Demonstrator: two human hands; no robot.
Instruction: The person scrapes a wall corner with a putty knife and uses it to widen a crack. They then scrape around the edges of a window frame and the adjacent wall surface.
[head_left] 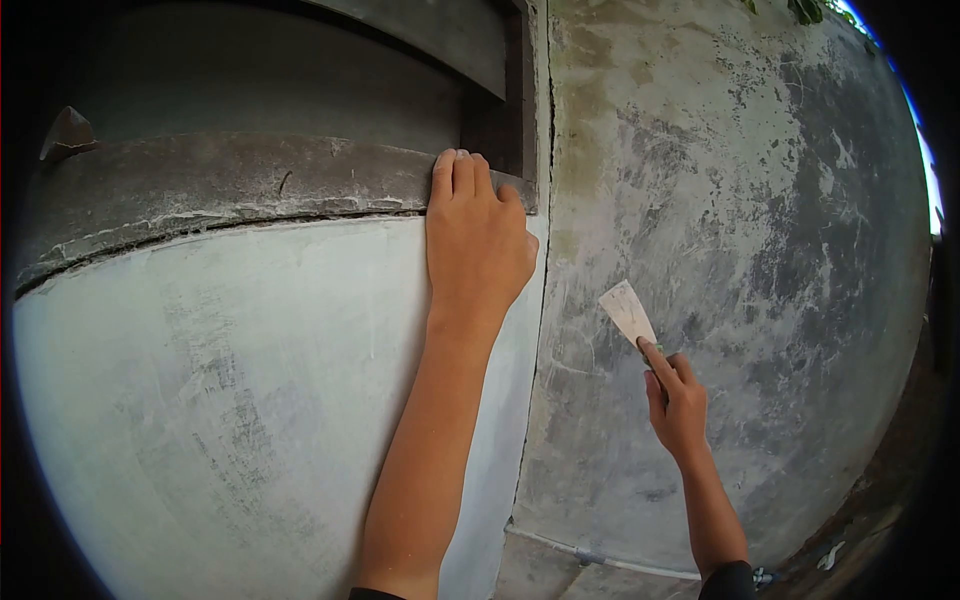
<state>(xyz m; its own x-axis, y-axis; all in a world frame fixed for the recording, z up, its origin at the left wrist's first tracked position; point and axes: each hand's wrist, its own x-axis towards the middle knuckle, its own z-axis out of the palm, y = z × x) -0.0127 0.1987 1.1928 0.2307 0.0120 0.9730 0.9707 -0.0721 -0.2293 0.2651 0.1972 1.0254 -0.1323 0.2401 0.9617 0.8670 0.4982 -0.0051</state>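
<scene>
The scraper [625,308] is right of the ledge [250,180].

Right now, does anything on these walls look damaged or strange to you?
Yes. The grey wall at right looks worn, with patchy pale and dark areas. A ragged dark gap runs beneath the brown ledge, as if separating.

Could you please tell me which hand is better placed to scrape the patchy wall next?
Likely the right hand: it holds the scraper before the patchy wall, while the left hand rests on the dark ledge.
</scene>
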